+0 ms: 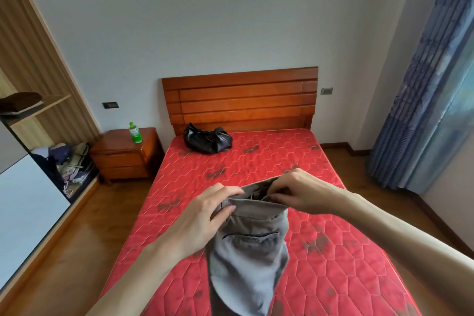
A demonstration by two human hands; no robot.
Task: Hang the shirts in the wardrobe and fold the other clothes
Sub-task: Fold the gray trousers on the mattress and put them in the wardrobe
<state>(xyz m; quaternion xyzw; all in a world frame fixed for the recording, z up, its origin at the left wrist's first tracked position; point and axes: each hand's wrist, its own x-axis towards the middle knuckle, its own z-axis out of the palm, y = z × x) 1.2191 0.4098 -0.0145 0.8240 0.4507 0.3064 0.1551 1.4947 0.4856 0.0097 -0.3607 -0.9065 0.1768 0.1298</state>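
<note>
A pair of grey trousers (250, 246) hangs in the air over the red mattress (320, 251), held by its waistband. My left hand (205, 215) grips the waistband's left side. My right hand (300, 192) pinches the right side, fingers tucked inside the opening. A back pocket slit faces me and the legs drop out of the frame's bottom edge. The wardrobe (30, 110) stands open at the left, with a brown folded garment (21, 100) on its shelf.
A black leather bag (207, 139) lies near the wooden headboard (241, 100). A green bottle (135, 132) stands on the bedside cabinet (123, 156). A heap of clothes (69, 161) fills the wardrobe's bottom. Blue curtains (431, 84) hang at the right.
</note>
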